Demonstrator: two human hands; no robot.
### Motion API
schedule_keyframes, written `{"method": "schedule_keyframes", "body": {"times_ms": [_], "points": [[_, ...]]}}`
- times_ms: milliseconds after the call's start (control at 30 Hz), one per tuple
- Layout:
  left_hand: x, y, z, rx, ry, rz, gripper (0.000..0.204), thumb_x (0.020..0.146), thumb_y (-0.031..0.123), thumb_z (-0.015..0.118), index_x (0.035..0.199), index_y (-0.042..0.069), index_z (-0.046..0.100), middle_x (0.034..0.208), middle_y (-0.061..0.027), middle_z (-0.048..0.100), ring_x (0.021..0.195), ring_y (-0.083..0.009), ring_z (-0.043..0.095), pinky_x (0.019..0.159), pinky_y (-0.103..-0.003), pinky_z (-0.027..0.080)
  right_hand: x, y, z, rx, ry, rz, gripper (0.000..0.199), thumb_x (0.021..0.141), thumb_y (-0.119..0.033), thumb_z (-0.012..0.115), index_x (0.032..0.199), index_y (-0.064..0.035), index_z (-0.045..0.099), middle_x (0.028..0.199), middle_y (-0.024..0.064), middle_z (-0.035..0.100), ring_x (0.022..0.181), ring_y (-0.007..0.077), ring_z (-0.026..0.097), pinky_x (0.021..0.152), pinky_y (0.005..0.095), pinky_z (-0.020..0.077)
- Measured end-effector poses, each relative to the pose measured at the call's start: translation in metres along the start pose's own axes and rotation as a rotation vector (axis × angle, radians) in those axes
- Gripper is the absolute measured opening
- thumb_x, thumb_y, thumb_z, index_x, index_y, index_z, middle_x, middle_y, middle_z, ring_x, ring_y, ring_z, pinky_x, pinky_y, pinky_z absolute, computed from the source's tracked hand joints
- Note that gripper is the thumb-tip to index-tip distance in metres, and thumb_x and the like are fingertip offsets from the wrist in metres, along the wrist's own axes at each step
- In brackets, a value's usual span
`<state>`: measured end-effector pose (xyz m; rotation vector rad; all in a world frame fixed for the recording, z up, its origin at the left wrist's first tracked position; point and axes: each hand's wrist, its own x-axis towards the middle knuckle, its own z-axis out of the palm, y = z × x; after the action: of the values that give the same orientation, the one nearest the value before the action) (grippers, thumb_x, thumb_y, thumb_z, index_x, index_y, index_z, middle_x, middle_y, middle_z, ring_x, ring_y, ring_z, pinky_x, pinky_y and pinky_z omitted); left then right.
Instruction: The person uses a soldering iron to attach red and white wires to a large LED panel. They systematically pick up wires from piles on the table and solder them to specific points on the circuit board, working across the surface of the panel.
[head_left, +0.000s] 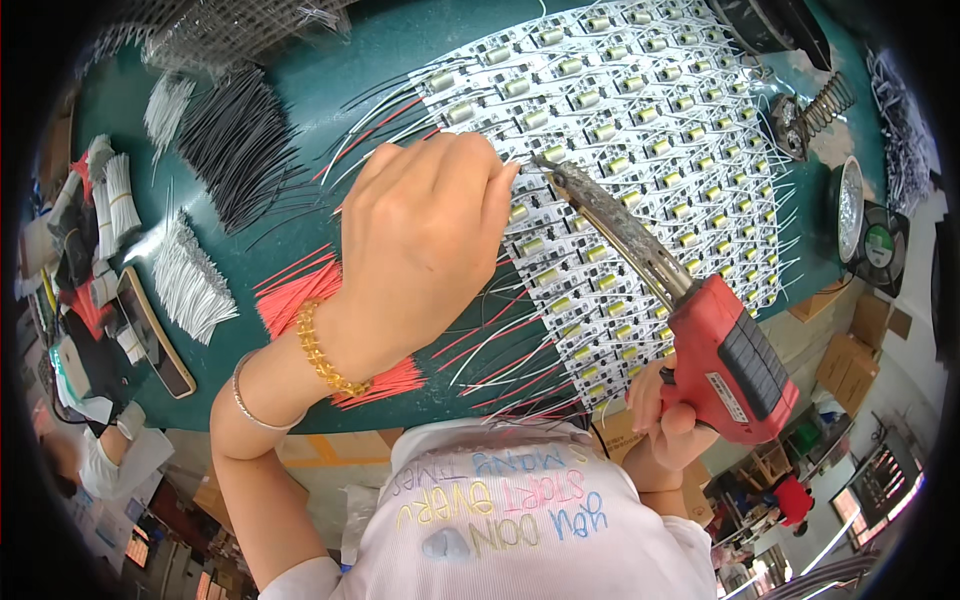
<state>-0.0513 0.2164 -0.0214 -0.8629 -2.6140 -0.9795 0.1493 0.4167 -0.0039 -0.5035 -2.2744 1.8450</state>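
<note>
Soldering gun (pixel 715 345): red, sits around 4 o'clock, its long dark tip reaching up toward 12 and touching the boards right by the left fingertips
White wires (pixel 190 280): bundle out at 9 o'clock on the green bench (pixel 400 50), black wires (pixel 235 145) above at 10
Red wires (pixel 310 300): fanned under the left wrist
Left hand (pixel 425 240): dead centre, fingers curled down and pinched on the boards; can't tell what they grip
Circuit boards (pixel 640 130): white panel, 12 to 3 o'clock
Right hand (pixel 660 405): 4 o'clock, fingers wrapped tight round the gun's handle

Circuit boards (pixel 640 130) on the table (pixel 400 50), wire bundles (pixel 235 145) to their left (iron stand (pixel 810 115) far right)
</note>
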Motion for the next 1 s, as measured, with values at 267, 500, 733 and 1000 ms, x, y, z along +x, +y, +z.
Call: {"method": "schedule_keyframes", "body": {"times_ms": [267,500,733,1000], "points": [[-0.001,0.001,0.002,0.033,0.011,0.041,0.017,0.077,0.001,0.071,0.072,0.006,0.056,0.062,-0.0038,0.055,0.049,-0.0189,0.048,0.052,-0.032,0.035,0.001,0.0,0.002,-0.001,0.008,0.008,0.08,0.086,-0.058,0.058,0.121,0.012,0.043,0.048,-0.0006,0.045,0.038,0.0095,0.043,0.042,0.0246,0.0394],[0.001,0.001,0.002,0.032,0.005,0.052,0.018,0.076,0.0,0.071,0.07,0.006,0.055,0.06,-0.0038,0.052,0.048,-0.0187,0.047,0.052,-0.032,0.034,0.007,-0.007,0.006,0.013,0.04,0.012,0.08,0.086,-0.059,0.059,0.12,0.0121,0.043,0.048,-0.0008,0.045,0.038,0.0094,0.042,0.042,0.0246,0.0395],[0.0,0.001,0.001,0.021,-0.003,0.046,0.017,0.077,0.001,0.071,0.071,0.005,0.056,0.062,-0.0049,0.054,0.05,-0.02,0.049,0.052,-0.032,0.035,0.009,-0.01,0.011,0.029,0.067,0.023,0.081,0.085,-0.059,0.059,0.12,0.0121,0.043,0.048,-0.0009,0.045,0.038,0.0092,0.042,0.042,0.0245,0.0396],[-0.001,0.006,-0.023,0.067,-0.109,-0.03,0.008,0.079,0.002,0.069,0.078,0.002,0.06,0.071,-0.0098,0.058,0.062,-0.0278,0.057,0.058,-0.035,0.045,0.001,-0.003,0.002,-0.039,0.064,-0.011,0.081,0.084,-0.06,0.06,0.12,0.0116,0.043,0.047,-0.0014,0.044,0.037,0.0088,0.041,0.042,0.0243,0.0389]]}}
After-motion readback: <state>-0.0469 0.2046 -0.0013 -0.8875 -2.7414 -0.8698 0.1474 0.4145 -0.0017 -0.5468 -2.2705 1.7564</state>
